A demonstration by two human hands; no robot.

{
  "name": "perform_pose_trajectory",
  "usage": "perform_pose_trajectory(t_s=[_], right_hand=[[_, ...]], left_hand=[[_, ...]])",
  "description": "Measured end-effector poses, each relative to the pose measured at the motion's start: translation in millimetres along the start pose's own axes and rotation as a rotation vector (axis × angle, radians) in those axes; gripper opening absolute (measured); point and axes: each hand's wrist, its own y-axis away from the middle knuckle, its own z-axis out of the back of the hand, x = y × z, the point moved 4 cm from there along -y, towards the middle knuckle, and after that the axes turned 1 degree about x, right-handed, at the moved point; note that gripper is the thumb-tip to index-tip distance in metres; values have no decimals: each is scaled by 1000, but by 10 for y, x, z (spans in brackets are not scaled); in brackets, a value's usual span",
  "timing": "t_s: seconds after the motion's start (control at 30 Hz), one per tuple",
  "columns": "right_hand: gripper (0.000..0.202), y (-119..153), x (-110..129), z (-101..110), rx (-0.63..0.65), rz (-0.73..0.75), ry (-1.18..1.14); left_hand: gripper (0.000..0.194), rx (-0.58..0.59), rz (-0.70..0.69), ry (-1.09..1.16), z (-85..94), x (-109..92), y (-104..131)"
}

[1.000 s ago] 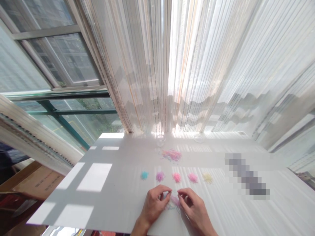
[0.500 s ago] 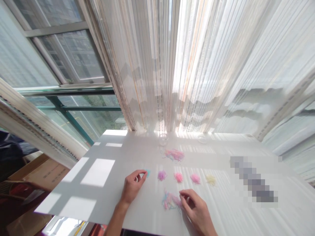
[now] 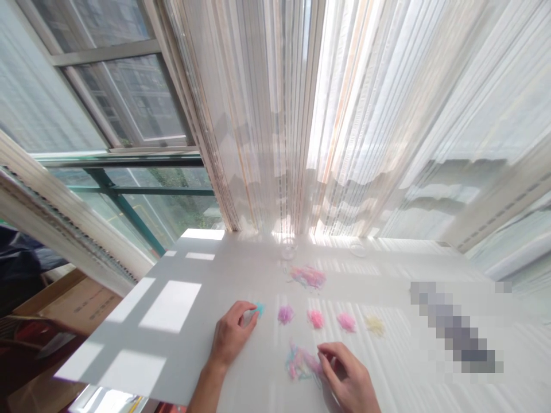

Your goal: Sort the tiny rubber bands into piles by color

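Observation:
My left hand (image 3: 235, 332) is at the left end of a row of small piles, thumb and forefinger closing on the edge of a pile of turquoise strands (image 3: 260, 310). Close to the front edge, my right hand (image 3: 346, 373) is held in a pinch beside a loose heap of mixed pastel strands (image 3: 301, 362). Whatever sits between its fingertips is too small to make out. Along the row lie purple strands (image 3: 285, 314), coral-pink strands (image 3: 315, 319), pink strands (image 3: 346, 322) and pale yellow strands (image 3: 375, 325). Behind them rests a second mixed heap (image 3: 307, 276).
The white table (image 3: 241, 269) carries patches of sunlight. Towards its back stand a clear round container (image 3: 288, 248) and a clear shallow dish (image 3: 357, 249). A blurred-out dark object (image 3: 454, 327) lies at the right. Striped curtains (image 3: 267, 143) hang behind; cardboard boxes (image 3: 81, 307) are at left.
The view has shifted slightly, so the table's things appear a little lower and further right. My left fingertips are a bit more apart around the turquoise strands; my right hand stays pinched by the near heap.

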Motion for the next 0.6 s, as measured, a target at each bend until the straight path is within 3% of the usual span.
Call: perform_pose_trajectory(t_s=[0.23, 0.37, 0.43, 0.6], right_hand=[[25, -38, 19, 59, 69, 52, 31], [18, -60, 63, 87, 119, 64, 62], [18, -65, 94, 94, 114, 68, 65], [17, -68, 174, 98, 109, 80, 42]], left_hand=[[13, -34, -42, 12, 54, -65, 2], [12, 0, -72, 58, 19, -248, 81], [11, 57, -99, 99, -62, -433, 150], [21, 329, -168, 292, -387, -883, 298]])
